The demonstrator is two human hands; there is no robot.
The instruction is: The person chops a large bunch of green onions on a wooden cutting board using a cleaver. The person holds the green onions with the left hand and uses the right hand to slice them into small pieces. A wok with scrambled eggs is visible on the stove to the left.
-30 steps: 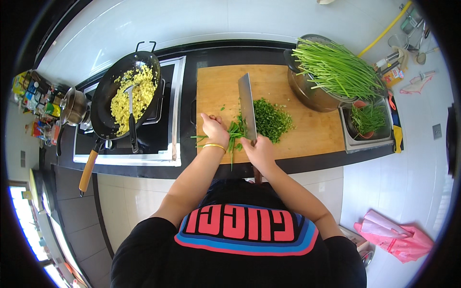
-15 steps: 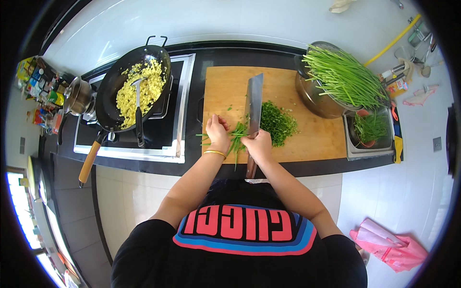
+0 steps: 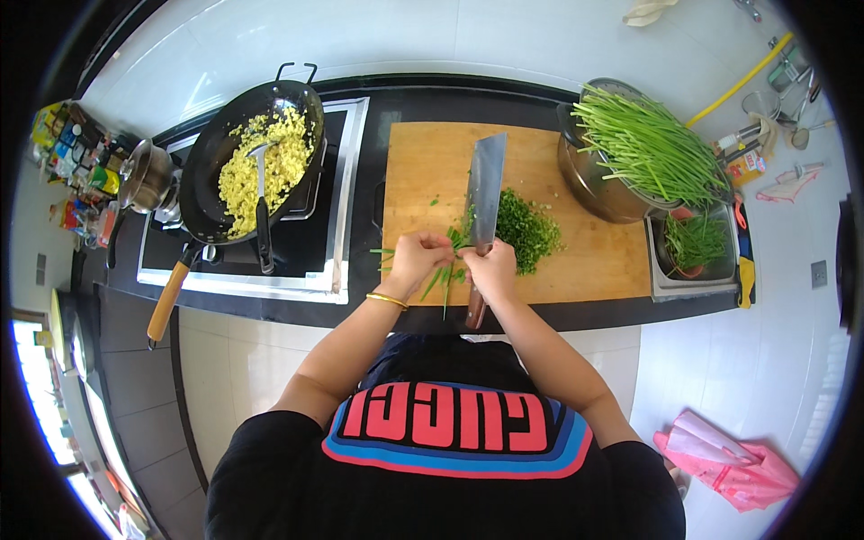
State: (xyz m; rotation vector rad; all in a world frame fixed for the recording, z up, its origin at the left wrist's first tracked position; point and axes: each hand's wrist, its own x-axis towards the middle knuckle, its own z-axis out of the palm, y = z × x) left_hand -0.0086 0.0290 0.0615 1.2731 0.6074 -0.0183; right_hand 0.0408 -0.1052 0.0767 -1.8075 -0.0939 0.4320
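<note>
A cleaver (image 3: 487, 184) lies with its broad blade pointing away from me over the wooden cutting board (image 3: 423, 162). My right hand (image 3: 493, 270) is closed around it where blade meets handle; the wooden handle sticks out below, toward me. The right thumb and fingertips reach left to some loose green chive pieces (image 3: 447, 279). On their other side my left hand (image 3: 423, 259), wearing a gold bangle, pinches at these chives, its fingertips close to the right thumb. A heap of finely chopped chives (image 3: 526, 232) sits right of the blade.
At left, a black wok (image 3: 205, 193) with scrambled egg (image 3: 270, 166) and a spatula (image 3: 262, 220) stands on the stove. A big pot (image 3: 598, 189) at right carries a bundle of long chives (image 3: 643, 139). Beside it, a sink (image 3: 666, 286) holds more greens (image 3: 695, 241).
My left hand has moved right and its fingers have come together by the right thumb. The cleaver and my right hand have shifted slightly right and away from me.
</note>
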